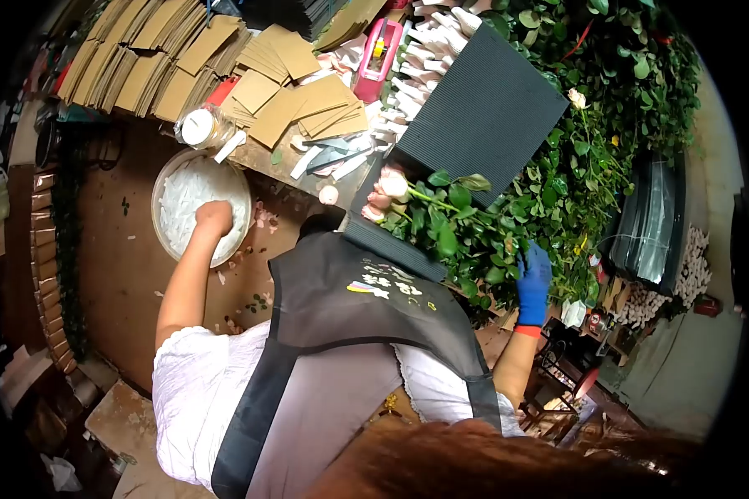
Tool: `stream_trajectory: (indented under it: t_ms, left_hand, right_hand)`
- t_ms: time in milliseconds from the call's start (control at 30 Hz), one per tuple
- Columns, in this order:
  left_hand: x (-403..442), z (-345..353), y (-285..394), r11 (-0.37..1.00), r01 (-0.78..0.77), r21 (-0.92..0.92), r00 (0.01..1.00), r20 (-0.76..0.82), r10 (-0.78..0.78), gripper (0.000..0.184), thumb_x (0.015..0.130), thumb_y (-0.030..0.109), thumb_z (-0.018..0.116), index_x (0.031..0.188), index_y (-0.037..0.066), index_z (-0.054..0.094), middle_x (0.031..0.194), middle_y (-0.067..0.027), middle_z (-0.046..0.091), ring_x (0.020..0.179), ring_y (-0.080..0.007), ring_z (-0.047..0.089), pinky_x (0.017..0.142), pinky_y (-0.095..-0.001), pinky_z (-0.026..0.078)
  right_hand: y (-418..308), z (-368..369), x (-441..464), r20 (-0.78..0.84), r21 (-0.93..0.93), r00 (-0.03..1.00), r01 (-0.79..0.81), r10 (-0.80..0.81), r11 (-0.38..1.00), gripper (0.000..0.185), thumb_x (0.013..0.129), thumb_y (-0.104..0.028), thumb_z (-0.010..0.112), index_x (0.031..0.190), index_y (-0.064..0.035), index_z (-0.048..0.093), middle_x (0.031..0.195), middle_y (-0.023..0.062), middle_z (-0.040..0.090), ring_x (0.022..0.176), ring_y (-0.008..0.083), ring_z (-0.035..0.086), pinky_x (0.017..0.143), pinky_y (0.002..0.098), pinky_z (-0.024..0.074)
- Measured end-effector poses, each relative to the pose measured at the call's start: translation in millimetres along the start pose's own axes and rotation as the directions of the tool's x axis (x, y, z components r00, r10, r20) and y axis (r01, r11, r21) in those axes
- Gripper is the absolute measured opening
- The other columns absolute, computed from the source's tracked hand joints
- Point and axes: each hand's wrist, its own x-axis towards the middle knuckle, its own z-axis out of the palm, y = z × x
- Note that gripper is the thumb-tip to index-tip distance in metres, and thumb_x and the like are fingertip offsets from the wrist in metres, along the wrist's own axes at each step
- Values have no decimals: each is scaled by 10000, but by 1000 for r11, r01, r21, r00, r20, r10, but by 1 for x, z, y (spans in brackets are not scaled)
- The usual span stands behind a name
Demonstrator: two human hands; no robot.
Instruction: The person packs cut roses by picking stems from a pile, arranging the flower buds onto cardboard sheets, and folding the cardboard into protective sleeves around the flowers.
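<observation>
My left hand, bare, reaches into a round white basin heaped with small white pieces. Its fingers are curled down among them, and their tips are hidden. My right hand wears a blue glove with a red cuff and is closed at the leafy stems of pale pink roses. The leaves partly cover its fingers. The rose heads point left, over a black ribbed board in front of my apron.
Cardboard pieces are stacked on the table, near scissors, a clear jar and a pink tape dispenser. A large black ribbed panel stands before wrapped white buds. Dense rose foliage fills the right. Petals litter the floor.
</observation>
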Motion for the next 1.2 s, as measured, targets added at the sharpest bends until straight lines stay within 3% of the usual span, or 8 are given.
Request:
stream_trajectory:
  t_ms: [100,200,267,400,500,667,733,1200]
  left_hand:
    - [4,25,-16,990,141,9,990,-32,-140,282,887,288,686,1036,63,768,1095,-177,731,1059,-342,697,860,-451,564]
    - [-8,-3,26,968,-89,-233,990,-124,61,384,880,400,697,995,34,724,1011,-194,723,975,-384,685,817,-469,543]
    - [-8,-17,66,693,-467,-549,877,-386,285,317,905,362,666,1012,64,663,988,-162,686,964,-363,652,817,-446,518]
    - [-5,-54,167,244,-776,-581,630,-716,300,321,880,306,723,1098,80,657,1046,-144,627,1003,-325,628,881,-415,496]
    - [3,-69,225,252,-825,-505,563,-771,298,459,812,312,814,1160,59,653,1185,-138,574,1145,-307,545,985,-373,440]
    - [16,-68,278,276,-792,-545,606,-757,245,675,710,408,877,1207,22,632,1254,-189,489,1206,-345,449,1052,-404,388]
    - [25,-62,285,301,-786,-540,609,-759,230,695,702,396,877,1241,33,630,1258,-191,485,1193,-348,444,1049,-409,390]
    - [13,-77,273,344,-758,-554,651,-675,348,463,683,331,888,1025,51,750,1371,-267,439,1311,-415,409,1087,-453,390]
  right_hand:
    - [10,40,8,9,-72,1000,-29,30,997,498,791,-26,677,1282,-94,626,1263,155,642,1153,366,597,1017,445,479]
    - [20,65,6,162,-213,973,-129,166,969,487,796,-69,703,1276,-90,623,1301,151,625,1183,356,587,1024,445,479]
    - [18,68,14,244,-297,946,-135,212,945,494,797,-85,718,1279,-96,615,1343,145,601,1200,347,583,1020,442,482]
    - [-11,43,30,331,-558,880,-109,341,823,466,850,-198,721,1290,-120,590,1393,117,563,1205,325,596,958,428,513]
    - [-48,6,53,372,-692,744,-176,555,700,364,917,-327,657,1238,-157,628,1213,110,664,1100,316,656,839,409,552]
    - [-155,-11,76,377,324,926,-120,-11,938,328,909,-301,667,1211,-172,671,1139,130,696,1030,326,670,837,408,550]
    - [-177,21,91,152,391,965,140,-214,910,362,909,-277,666,1255,-172,654,1221,123,671,1055,327,660,881,416,541]
    - [-208,99,115,251,7,965,73,-73,997,371,924,-196,563,1287,-124,587,1092,115,642,948,291,669,807,414,537]
